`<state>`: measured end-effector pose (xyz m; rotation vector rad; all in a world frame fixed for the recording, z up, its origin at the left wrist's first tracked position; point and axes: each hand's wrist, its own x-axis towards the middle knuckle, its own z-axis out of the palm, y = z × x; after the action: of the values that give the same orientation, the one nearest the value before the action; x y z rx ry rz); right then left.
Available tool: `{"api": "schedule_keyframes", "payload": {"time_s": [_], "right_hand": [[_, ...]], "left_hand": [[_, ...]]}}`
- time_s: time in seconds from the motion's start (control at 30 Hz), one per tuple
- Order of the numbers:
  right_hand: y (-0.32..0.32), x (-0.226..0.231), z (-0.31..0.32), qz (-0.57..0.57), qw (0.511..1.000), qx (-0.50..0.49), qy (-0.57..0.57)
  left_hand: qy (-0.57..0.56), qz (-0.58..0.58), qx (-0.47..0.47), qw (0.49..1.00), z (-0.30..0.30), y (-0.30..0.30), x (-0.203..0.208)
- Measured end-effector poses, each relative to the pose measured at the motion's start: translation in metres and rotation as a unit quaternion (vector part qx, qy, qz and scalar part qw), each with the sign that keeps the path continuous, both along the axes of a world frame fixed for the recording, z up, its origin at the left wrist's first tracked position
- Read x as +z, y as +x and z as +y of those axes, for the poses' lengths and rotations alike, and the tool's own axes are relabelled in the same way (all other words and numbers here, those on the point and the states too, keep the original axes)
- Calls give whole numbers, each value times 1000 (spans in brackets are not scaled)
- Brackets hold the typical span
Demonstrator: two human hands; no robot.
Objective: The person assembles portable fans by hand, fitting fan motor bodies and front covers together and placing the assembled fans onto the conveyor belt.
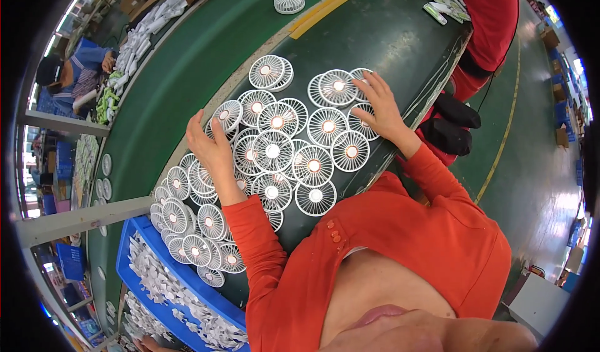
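Observation:
Many white round fan grilles (272, 151), with spoked rims and shiny centres, lie in overlapping heaps on the green worktable (387, 46). My left hand (211, 151) is at the left edge of the heap, fingers apart around the near side of a tilted grille (226, 112). On the right, my right hand (382, 109) spreads its fingers over the edges of two grilles, one of them a partly covered grille (362, 122). A stacked grille (337, 87) sits just left of those fingers. Neither hand appears to grip anything, though some fingertips are partly hidden.
A blue bin (134, 271) of small white parts stands at lower left. Beyond a metal post (87, 221) runs a green conveyor (140, 121) carrying a few grilles. A person in red (490, 33) is at the far right, near white-and-green parts (444, 5). Another person (81, 71) works at far left.

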<state>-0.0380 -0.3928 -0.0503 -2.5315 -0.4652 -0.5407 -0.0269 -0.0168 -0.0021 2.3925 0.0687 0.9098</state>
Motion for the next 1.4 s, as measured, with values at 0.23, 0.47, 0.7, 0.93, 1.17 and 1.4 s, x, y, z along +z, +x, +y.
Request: {"api": "schedule_keyframes", "payload": {"time_s": [0.23, 0.47, 0.7, 0.93, 1.17, 1.4], "right_hand": [[50, 11, 27, 39, 991, 130, -11], [82, 23, 27, 3, 994, 93, 55], [102, 66, 95, 31, 967, 244, 71], [127, 75, 214, 42, 898, 438, -3], [148, 36, 277, 34, 892, 438, -111], [151, 59, 243, 47, 908, 417, 0]], "left_hand": [[2, 49, -37, 998, 4, -5, -4], [-24, 65, -25, 997, 6, -19, 34], [-9, 110, -38, 993, 13, -62, 42], [-26, 123, -55, 991, -26, -86, 9], [58, 159, -107, 980, -73, -117, -6], [67, 183, -82, 977, -81, -113, -8]]}}
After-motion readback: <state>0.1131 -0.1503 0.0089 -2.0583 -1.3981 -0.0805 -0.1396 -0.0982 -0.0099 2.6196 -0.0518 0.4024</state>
